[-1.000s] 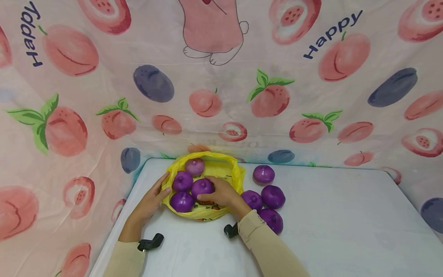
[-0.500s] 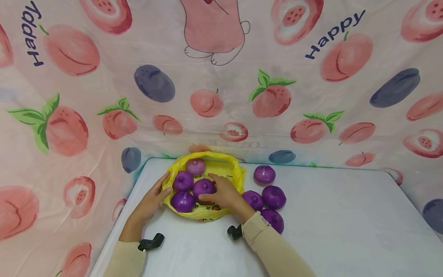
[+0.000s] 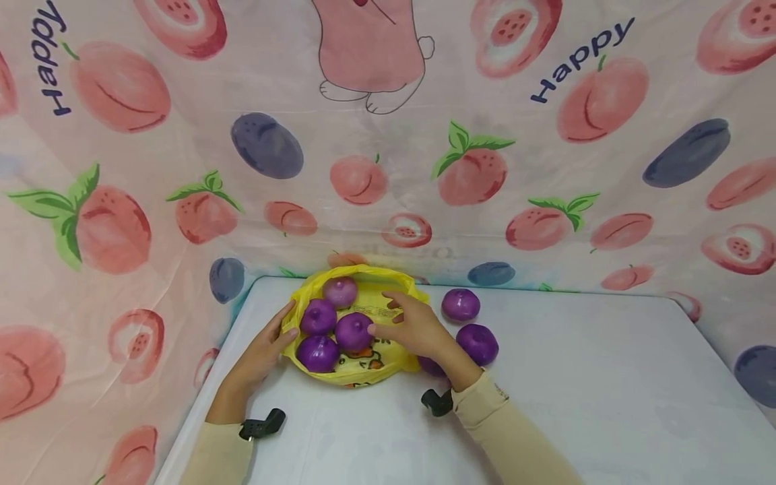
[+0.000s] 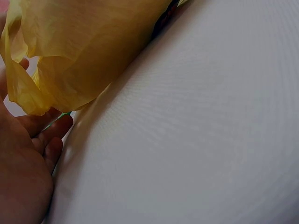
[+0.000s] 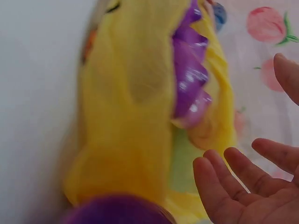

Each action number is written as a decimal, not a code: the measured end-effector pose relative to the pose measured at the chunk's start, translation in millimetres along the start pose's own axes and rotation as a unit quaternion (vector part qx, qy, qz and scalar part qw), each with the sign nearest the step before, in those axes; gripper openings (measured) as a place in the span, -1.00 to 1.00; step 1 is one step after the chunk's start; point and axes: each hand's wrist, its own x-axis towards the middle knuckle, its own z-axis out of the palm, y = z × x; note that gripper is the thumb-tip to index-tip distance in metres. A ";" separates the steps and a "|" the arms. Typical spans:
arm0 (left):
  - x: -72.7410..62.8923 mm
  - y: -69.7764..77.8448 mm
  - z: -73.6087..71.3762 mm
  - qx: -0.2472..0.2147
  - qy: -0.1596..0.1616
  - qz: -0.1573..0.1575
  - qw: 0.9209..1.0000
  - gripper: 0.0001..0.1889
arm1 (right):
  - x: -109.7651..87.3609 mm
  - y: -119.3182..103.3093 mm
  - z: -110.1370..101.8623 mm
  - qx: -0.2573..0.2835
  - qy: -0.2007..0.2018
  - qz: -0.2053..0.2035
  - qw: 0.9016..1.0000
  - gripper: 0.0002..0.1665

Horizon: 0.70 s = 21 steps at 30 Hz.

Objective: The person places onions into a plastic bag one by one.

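Observation:
A yellow plastic bag [image 3: 417, 300] lies with its mouth spread wide, holding several glossy purple onions, one of them lighter [image 3: 339, 292]. My left hand [image 3: 257, 357] rests at the bag's left rim, fingers loosely extended; in the left wrist view the bag [image 4: 79, 60] hangs over these fingers [image 4: 58, 130]. Above the bag's right side, my right hand [image 3: 421, 329] is spread, its thumb tip beside the nearest onion [image 3: 351, 333]. The right wrist view shows this hand [image 5: 261, 191] with nothing in it, fingers apart, beside the bag [image 5: 131, 84] and a row of onions [image 5: 189, 74] inside.
Right of the bag, on the white table [image 3: 606, 377], sit loose purple onions: one at the back [image 3: 461, 305], one nearer [image 3: 477, 345], and one partly hidden by the right forearm [image 3: 432, 366]. A fruit-print cloth [image 3: 364, 135] hangs behind and at the left.
My right hand has let go of the onion in the bag and drawn back to the right, its fingers spreading. My left hand and the bag stay in place.

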 end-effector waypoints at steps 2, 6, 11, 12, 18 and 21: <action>-0.4 0.2 0.0 0.001 0.001 -0.001 1.000 -0.29 | -4.7 -0.7 -9.1 -0.006 0.010 0.000 1.000 -0.08; -0.9 0.2 0.0 0.003 0.001 -0.004 1.000 -0.29 | -15.4 -0.9 -27.6 -0.011 0.022 -0.004 1.000 -0.11; -0.1 -1.2 -0.5 0.002 -0.002 -0.001 1.000 -0.29 | -27.0 1.5 -49.2 -0.024 0.034 -0.015 0.999 -0.11; 0.3 -1.6 -0.7 0.002 -0.002 0.000 1.000 -0.29 | -29.4 2.7 -53.1 -0.029 0.037 -0.017 0.999 -0.12; 1.8 -2.8 -1.0 -0.003 -0.002 0.000 1.000 -0.28 | -44.5 15.3 -74.4 -0.052 0.050 -0.003 0.997 -0.19; 1.3 -2.5 -0.9 -0.002 -0.002 0.003 1.000 -0.28 | -51.1 25.9 -84.2 -0.069 0.058 0.006 0.996 -0.18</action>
